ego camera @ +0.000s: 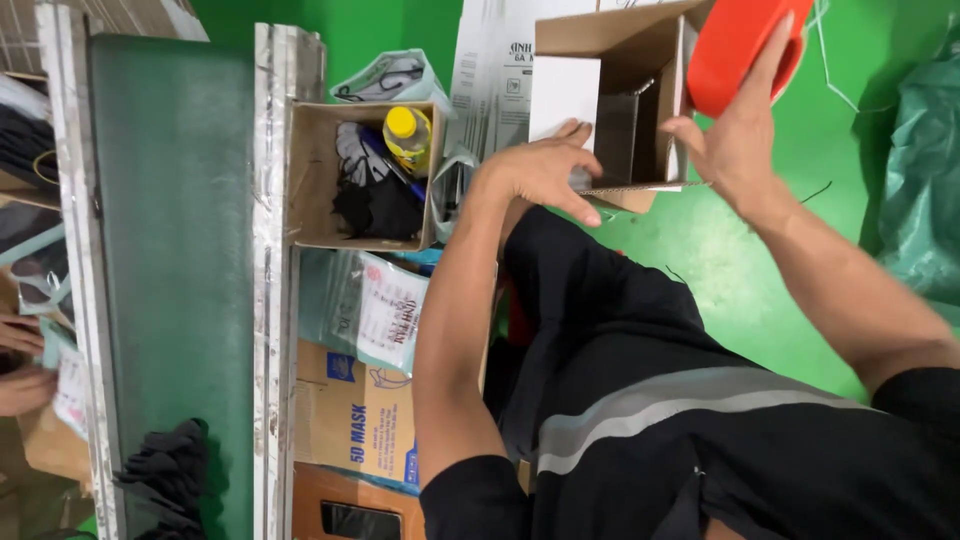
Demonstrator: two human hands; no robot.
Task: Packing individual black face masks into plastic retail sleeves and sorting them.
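Here, head view: the left hand (pixel 545 170) presses flat, fingers spread, on the flap of an open cardboard carton (pixel 625 90), empty as far as visible. The right hand (pixel 735 135), just beside the carton's far wall, grips an orange tape dispenser (pixel 740 45). A smaller box (pixel 315 175) nearby holds a yellow-capped bottle (pixel 408 138) and dark gloves.

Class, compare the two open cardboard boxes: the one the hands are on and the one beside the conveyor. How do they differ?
The held box looks empty; the side box holds a yellow-capped bottle and dark items. The left hand and right hand steady the held box; the side box sits untouched. Both are brown cardboard, open.
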